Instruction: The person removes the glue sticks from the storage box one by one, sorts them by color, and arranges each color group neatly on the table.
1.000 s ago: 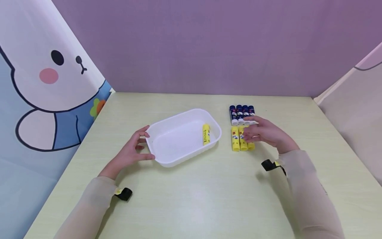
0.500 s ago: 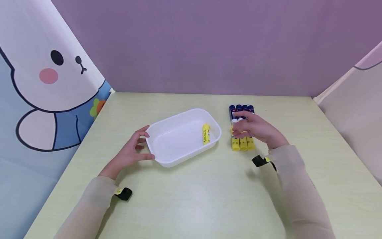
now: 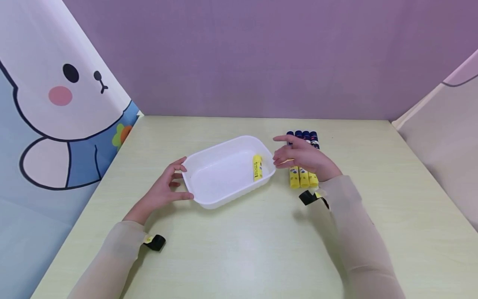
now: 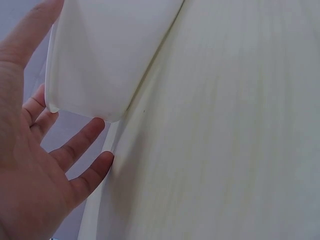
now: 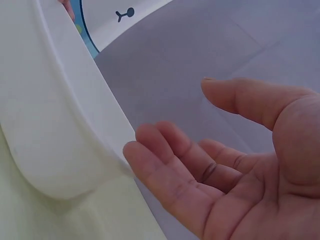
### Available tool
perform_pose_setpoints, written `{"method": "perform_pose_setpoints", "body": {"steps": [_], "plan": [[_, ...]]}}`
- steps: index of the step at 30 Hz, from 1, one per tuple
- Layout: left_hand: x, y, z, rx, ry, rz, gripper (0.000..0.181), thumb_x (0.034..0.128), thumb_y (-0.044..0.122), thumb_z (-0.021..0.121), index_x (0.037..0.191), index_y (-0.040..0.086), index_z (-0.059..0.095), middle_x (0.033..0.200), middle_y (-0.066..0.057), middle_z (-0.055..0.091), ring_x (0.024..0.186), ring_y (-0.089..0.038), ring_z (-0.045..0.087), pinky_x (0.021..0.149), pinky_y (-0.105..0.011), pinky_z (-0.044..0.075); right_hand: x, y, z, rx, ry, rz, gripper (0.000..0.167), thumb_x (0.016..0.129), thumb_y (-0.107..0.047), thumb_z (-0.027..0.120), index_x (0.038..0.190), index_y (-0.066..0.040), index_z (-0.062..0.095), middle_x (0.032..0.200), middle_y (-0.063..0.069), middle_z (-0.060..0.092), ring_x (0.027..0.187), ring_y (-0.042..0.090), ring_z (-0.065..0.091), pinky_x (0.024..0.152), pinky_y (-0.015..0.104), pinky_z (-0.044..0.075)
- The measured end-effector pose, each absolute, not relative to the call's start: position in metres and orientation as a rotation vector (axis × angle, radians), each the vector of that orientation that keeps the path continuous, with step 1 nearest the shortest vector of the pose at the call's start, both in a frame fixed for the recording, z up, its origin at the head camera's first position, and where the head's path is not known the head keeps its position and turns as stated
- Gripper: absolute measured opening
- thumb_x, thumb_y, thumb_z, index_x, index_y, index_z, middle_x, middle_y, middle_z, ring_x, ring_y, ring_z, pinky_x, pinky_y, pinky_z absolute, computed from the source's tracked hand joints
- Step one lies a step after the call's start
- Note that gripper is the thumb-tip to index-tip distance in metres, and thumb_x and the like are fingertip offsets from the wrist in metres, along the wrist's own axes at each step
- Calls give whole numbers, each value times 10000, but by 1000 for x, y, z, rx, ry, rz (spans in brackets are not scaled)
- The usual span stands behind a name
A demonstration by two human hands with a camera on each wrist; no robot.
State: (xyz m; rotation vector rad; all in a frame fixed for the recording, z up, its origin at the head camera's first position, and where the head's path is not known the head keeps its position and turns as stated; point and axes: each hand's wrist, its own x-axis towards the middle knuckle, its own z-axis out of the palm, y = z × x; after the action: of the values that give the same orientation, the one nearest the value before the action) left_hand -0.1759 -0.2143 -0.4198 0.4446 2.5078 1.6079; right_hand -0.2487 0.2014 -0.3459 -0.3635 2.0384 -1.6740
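Note:
A white plastic tray [image 3: 220,176] lies at a slant on the table, with one yellow glue stick [image 3: 257,169] inside at its right end. My left hand [image 3: 162,189] holds the tray's left end, thumb at the near corner and fingers at the far one. The right hand [image 3: 306,158] hovers at the tray's right end, fingers loosely bent and holding nothing; whether it touches the rim I cannot tell. Partly hidden beneath it lie three yellow glue sticks [image 3: 304,180] in a row. Behind them is a row of several dark blue glue sticks [image 3: 306,135], their lower parts covered.
The pale wooden table [image 3: 231,249] reaches back to a purple panel [image 3: 261,62]. A cloth with a cartoon animal [image 3: 71,108] hangs on the left, and a light panel [image 3: 444,141] borders the right. Each wrist wears a black strap [image 3: 157,243].
My right hand has moved left, from above the glue sticks to the tray's right end. The left hand, tray and glue sticks have stayed in place.

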Motion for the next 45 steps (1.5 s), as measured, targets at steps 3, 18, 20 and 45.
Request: {"method": "perform_pose_setpoints", "body": {"steps": [3,18,20,45], "plan": [[-176,-214,-420,446,2506,1610,657,797,42,833,1274,5,383,1646,-69,169,1250,-416,479,979,-544,370,-251,193,-346,-380,2029,-1664,547,1012,-25,508,1511,-14,284,1138,284,609,1030,405,643,915,473,520],[-176,-214,-421,480,2501,1633,656,786,19,833,1261,-10,382,1639,-100,177,1234,-430,495,946,-519,377,-259,158,-347,-402,1966,-1593,580,984,-12,547,1505,2,292,1264,327,542,1102,402,603,987,485,474],[-176,-214,-420,484,2503,1633,655,787,18,832,1261,-13,382,1638,-104,179,1234,-432,496,941,-515,379,-260,154,-347,-390,1979,-1561,595,975,-25,559,1507,-6,293,1296,317,533,1129,400,592,1002,497,459],[-176,-215,-422,492,2508,1628,655,790,42,836,1262,16,382,1637,-94,184,1233,-425,495,941,-523,384,-267,107,-356,-505,1990,-1365,564,974,-211,607,1476,-74,391,1192,157,658,1068,277,655,1000,504,446]]}}
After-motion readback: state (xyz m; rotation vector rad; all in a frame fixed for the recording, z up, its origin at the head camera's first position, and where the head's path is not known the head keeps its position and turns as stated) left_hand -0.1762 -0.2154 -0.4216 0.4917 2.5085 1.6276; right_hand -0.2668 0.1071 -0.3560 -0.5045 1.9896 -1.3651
